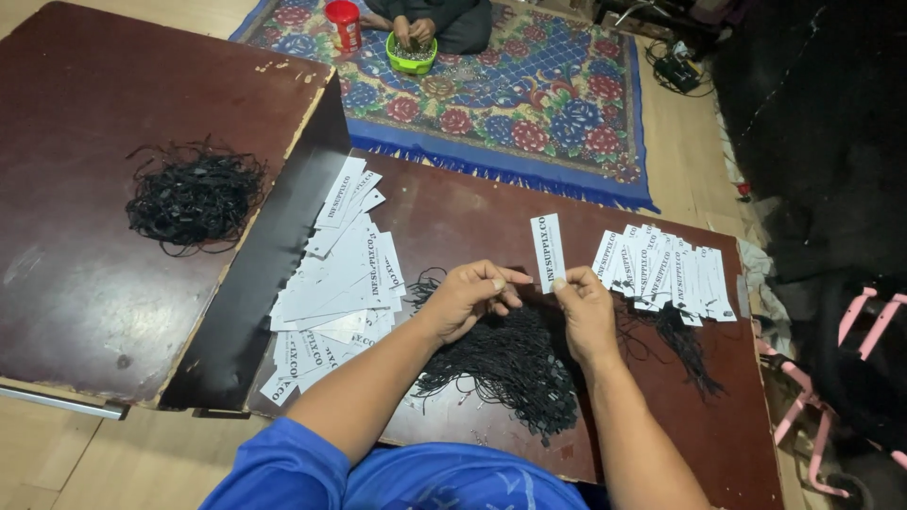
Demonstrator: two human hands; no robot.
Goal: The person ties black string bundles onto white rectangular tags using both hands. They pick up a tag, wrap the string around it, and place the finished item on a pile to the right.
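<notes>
Holding a white tag (548,251) upright above the bench (453,227), the right hand (586,312) pinches the tag's lower end between thumb and forefinger, fingers closed on it. The left hand (470,297) sits just beside it, its fingers curled together near the tag's lower edge; whether they pinch a string cannot be told. The tag's long axis runs nearly straight away from the person, tilted slightly left at the top.

Under both hands lies a heap of black strings (510,364), reaching almost to the bench's near edge. To the left, a loose pile of tags (340,274) spreads toward the bench's left edge, some overhanging it. To the right, a fanned row of tags (661,269) lies near the far right edge, with strings (685,345) trailing beneath. Bare dark wood stays open behind the hands.

A second dark board (94,142) abuts at the left, carrying another tangle of strings (194,194). Beyond, on a flowered rug (548,104), another person's hands (413,30) rest over a green bowl (411,57), a red can (344,24) beside it.
</notes>
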